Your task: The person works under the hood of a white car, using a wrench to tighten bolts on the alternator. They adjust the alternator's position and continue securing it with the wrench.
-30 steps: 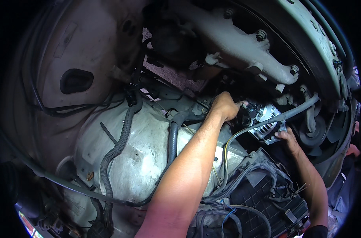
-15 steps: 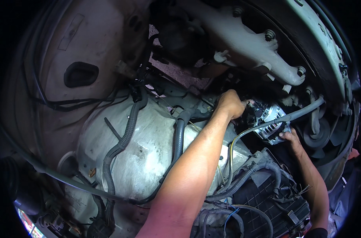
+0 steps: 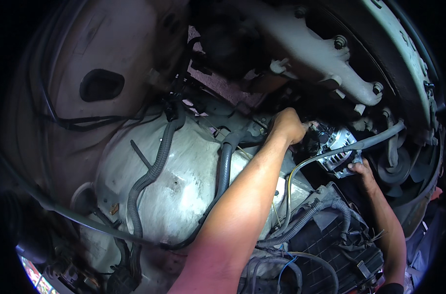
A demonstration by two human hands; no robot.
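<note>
A silvery, slotted alternator [image 3: 336, 148] sits low in the engine bay, right of centre. My right hand [image 3: 362, 169] grips its lower right end, thumb on the casing and the other fingers out of sight. Beside the alternator's dark left end is my left hand [image 3: 287, 125], curled closed with its back toward me. What its fingers hold is hidden. A grey sleeved cable [image 3: 365, 143] with a yellow wire crosses in front of the alternator.
Above the alternator runs a bolted, pale metal manifold [image 3: 316, 54]. A pulley [image 3: 393, 164] stands right of my right hand. Below lie a black ribbed tray [image 3: 318, 250] and a corrugated hose [image 3: 306, 225]. Left of my forearm bulges a pale metal wheel housing [image 3: 179, 181] with a wire loom [image 3: 157, 166].
The whole view has shifted slightly, so things appear a little farther right. Both hands keep nearly the same places at the alternator.
</note>
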